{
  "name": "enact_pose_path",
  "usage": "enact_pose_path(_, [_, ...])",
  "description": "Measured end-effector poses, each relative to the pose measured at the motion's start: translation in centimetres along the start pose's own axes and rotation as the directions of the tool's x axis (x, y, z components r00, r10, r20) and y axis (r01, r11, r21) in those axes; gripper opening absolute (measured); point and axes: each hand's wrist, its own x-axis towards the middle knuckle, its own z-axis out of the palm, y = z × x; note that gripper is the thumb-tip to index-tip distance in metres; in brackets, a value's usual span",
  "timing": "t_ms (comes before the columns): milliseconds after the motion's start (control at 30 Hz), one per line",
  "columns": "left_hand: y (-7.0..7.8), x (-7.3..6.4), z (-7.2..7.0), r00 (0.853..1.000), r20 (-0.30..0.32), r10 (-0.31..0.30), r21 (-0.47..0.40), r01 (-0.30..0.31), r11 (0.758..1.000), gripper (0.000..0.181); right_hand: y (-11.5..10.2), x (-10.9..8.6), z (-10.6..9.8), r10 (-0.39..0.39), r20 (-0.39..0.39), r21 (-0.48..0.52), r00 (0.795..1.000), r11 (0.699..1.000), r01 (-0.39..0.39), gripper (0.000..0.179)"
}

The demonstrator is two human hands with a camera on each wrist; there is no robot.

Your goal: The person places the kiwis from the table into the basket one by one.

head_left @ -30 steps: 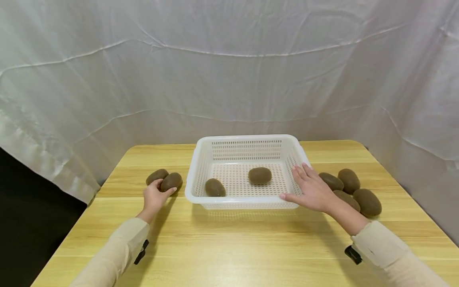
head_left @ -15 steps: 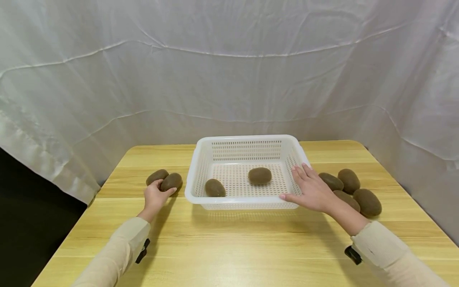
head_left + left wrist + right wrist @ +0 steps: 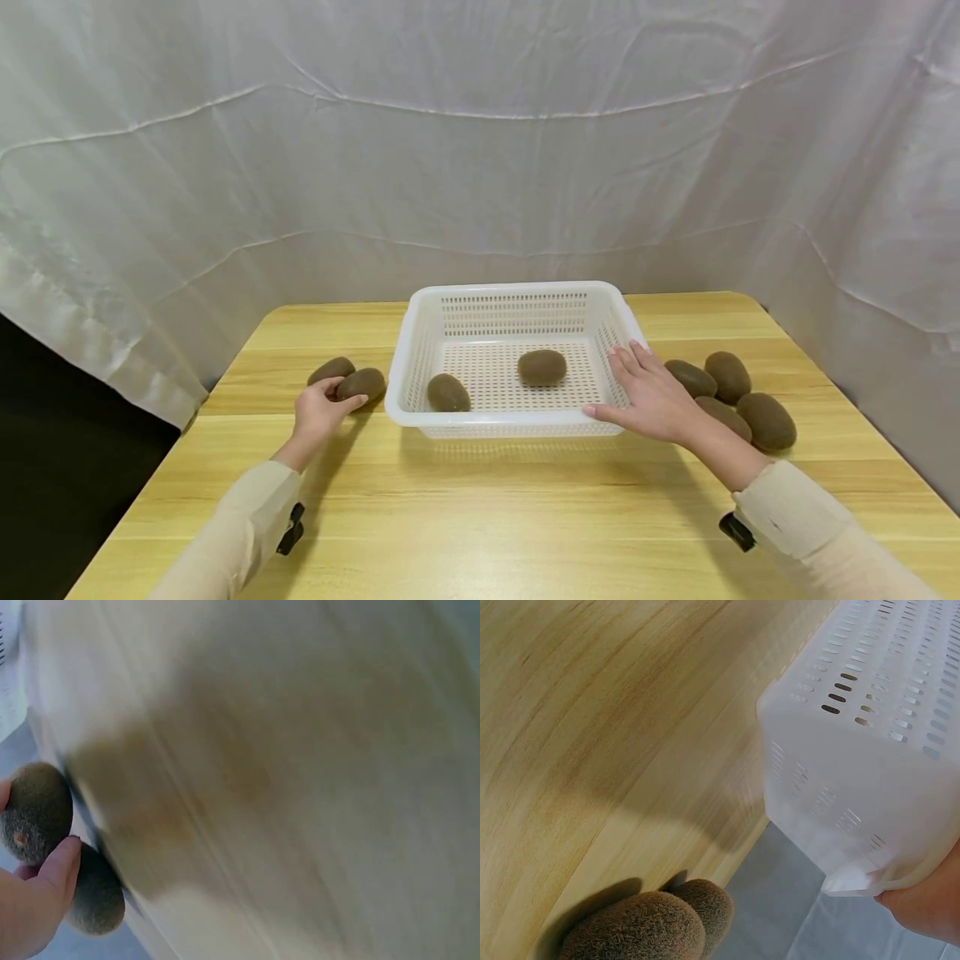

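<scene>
A pale, creased curtain (image 3: 480, 167) fills the background and closes in on both sides, and before it stands a light wood-grain table (image 3: 480, 517). On the table, toward its far edge, sits a white slotted basket (image 3: 510, 419), upright, its long side facing the person. Two beige sleeves, the left sleeve (image 3: 240, 525) and the right sleeve (image 3: 810, 517), reach in from below. The right hand (image 3: 652, 400) rests on the basket's near right corner, fingers spread over the side rim and thumb laid on the front rim. The left hand (image 3: 318, 411) pinches a brown kiwi (image 3: 362, 383) between thumb and fingers, left of the basket; whether that fruit touches the wood is hard to tell. Just behind it to the left lies a second kiwi (image 3: 330, 370). Four kiwis (image 3: 765, 421) cluster on the table beyond the right hand, and two more kiwis (image 3: 542, 367) lie apart inside the basket, one right of the middle, the other at the near left corner. Smallest are the black clips (image 3: 737, 531) under the cuffs
</scene>
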Motion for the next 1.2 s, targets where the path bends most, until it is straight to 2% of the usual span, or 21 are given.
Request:
enact_pose_path(333, [0.5, -0.5, -1.4, 0.998, 0.059, 0.0, -0.008, 0.0, 1.0, 0.059, 0.0, 0.0, 0.1, -0.001, -0.004, -0.006, 1.0, 1.0, 0.001, 0.094])
enact_pose_path(500, [0.8, -0.5, -2.3, 0.997, 0.075, 0.012, -0.048, -0.008, 0.999, 0.061, 0.0, 0.0, 0.1, -0.01, -0.016, -0.013, 1.0, 1.0, 0.01, 0.093])
enact_pose_path(633, [1.2, -0.6, -2.8, 0.996, 0.095, 0.001, -0.098, 0.008, 0.995, 0.062, -0.1, -0.1, 0.0, -0.007, -0.012, -0.006, 1.0, 1.0, 0.007, 0.094])
enact_pose_path(867, [2.1, -0.9, -3.4, 0.996, 0.085, 0.019, -0.131, -0.008, 0.991, 0.059, 0.0, 0.0, 0.1, -0.005, -0.008, -0.004, 1.0, 1.0, 0.005, 0.094])
enact_pose_path(1200, [3.5, -0.9, -4.3, 0.996, 0.077, 0.053, -0.121, -0.043, 0.992, 0.062, 0.1, 0.0, 0.0, -0.007, -0.009, -0.003, 1.0, 1.0, 0.007, 0.094])
